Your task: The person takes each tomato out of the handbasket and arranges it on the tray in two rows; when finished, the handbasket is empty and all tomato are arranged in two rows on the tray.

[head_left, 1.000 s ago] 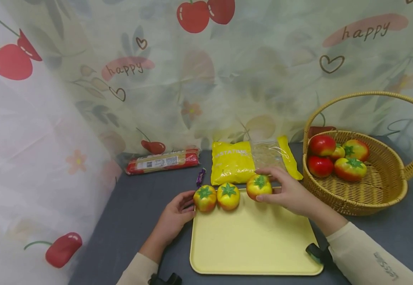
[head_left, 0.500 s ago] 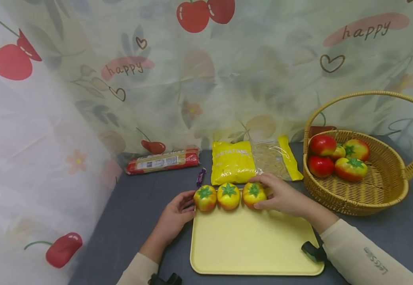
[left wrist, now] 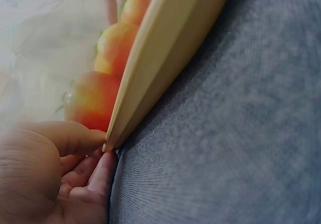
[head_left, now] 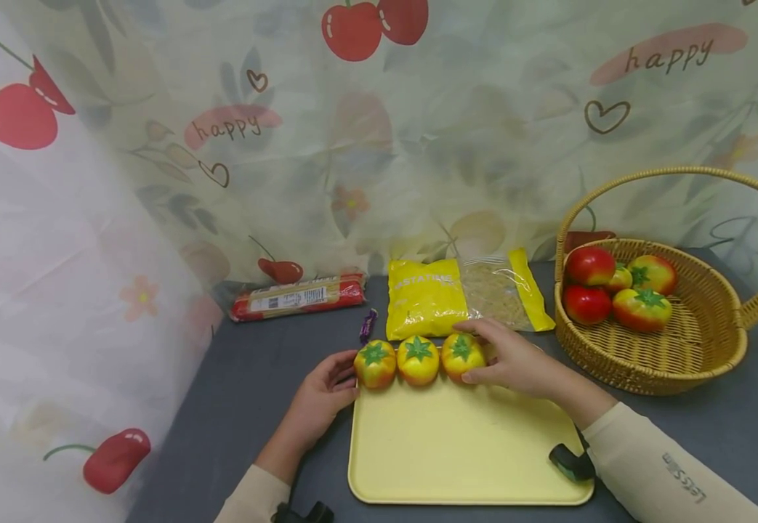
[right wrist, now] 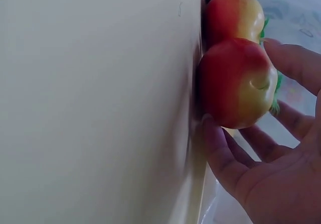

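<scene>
Three yellow-and-red toy tomatoes with green star-shaped leaves stand in a row along the far edge of a pale yellow tray point(head_left: 470, 443). My right hand point(head_left: 512, 359) holds the right tomato point(head_left: 462, 356), fingers spread round its side, as the right wrist view shows. This tomato sits right beside the middle tomato point(head_left: 418, 361). At the tray's far left corner, my left hand point(head_left: 323, 396) pinches the rim between thumb and fingers, seen in the left wrist view, close by the left tomato point(head_left: 375, 365).
A wicker basket point(head_left: 653, 374) with red and yellow-red tomatoes stands at the right. Behind the tray lie a yellow pasta bag point(head_left: 424, 298), a red-ended noodle pack point(head_left: 300, 296) and a small purple-wrapped sweet point(head_left: 368, 326). A printed curtain point(head_left: 418, 167) hangs behind the grey table.
My right hand has moved the right tomato leftward and slightly toward me, closing the gap to the middle one. My left hand and the other two tomatoes have stayed put.
</scene>
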`<move>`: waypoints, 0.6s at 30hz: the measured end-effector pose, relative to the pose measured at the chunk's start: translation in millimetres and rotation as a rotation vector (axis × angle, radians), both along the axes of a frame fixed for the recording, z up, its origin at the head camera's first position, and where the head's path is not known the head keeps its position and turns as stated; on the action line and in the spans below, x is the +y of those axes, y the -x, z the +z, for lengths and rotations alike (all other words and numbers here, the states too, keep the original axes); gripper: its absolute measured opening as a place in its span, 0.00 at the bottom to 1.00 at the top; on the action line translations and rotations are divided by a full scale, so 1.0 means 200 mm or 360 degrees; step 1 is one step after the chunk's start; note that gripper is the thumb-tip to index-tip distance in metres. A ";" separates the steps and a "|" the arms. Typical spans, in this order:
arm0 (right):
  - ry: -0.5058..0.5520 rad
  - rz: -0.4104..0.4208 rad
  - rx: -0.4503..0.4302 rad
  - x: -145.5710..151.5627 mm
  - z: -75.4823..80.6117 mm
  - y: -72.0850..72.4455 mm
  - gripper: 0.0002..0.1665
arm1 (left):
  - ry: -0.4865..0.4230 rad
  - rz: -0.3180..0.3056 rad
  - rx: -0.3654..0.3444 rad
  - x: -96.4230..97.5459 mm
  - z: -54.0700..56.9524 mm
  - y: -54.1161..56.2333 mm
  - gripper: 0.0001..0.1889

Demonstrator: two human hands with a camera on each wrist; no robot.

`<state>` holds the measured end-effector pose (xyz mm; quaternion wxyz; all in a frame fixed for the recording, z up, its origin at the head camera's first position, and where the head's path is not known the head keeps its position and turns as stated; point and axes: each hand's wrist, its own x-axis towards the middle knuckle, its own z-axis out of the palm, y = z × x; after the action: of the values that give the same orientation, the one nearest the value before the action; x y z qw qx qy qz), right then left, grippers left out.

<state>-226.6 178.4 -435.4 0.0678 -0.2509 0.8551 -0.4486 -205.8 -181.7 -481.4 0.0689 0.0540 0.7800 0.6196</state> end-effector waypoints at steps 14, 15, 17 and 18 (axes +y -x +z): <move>0.0104 0.0010 -0.0051 0.02 -0.01 -0.01 0.38 | -0.0025 -0.0019 0.0022 -0.01 -0.01 0.00 0.31; 0.0109 0.0011 -0.0062 0.02 -0.01 -0.01 0.38 | -0.0026 -0.0021 0.0023 -0.01 -0.01 0.01 0.31; 0.0118 0.0013 -0.0077 0.02 -0.01 -0.01 0.38 | -0.0022 -0.0022 0.0022 -0.01 -0.02 0.01 0.31; 0.0120 0.0014 -0.0081 0.02 -0.01 -0.01 0.39 | -0.0020 -0.0022 0.0024 -0.01 -0.02 0.01 0.31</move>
<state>-225.2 181.5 -438.0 0.0822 -0.2456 0.8345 -0.4864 -207.2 -182.8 -484.8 0.0670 0.0646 0.7761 0.6237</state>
